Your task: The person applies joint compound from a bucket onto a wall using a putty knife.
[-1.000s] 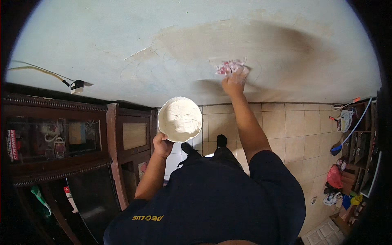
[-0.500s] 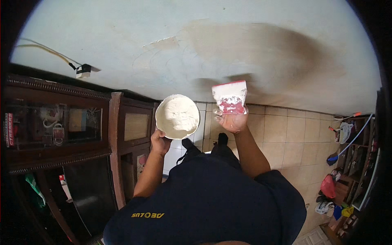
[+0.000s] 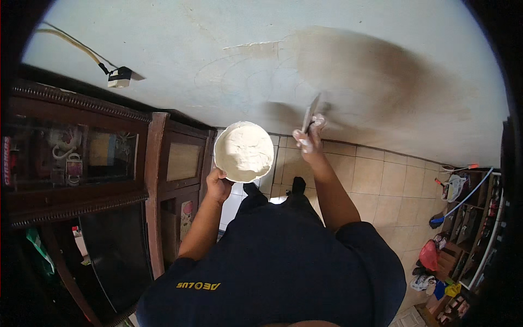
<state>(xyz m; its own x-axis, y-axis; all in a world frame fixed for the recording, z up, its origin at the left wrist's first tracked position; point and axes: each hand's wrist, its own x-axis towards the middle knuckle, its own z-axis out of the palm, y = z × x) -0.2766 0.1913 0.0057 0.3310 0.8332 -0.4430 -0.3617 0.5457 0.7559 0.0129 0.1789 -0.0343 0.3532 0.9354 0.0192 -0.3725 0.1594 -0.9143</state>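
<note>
White paste [image 3: 248,144] sits in the bowl [image 3: 221,148] our left hand [image 3: 219,187] grips, mouth up so it shouldn't spill, while our right hand [image 3: 309,140] pinches what looks like a scraper [image 3: 311,114] near the wall [image 3: 250,82].

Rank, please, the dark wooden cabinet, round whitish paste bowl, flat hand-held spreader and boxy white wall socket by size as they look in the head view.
1. Dark wooden cabinet
2. Round whitish bowl
3. Too alike to rank: flat spreader, boxy white wall socket
</note>
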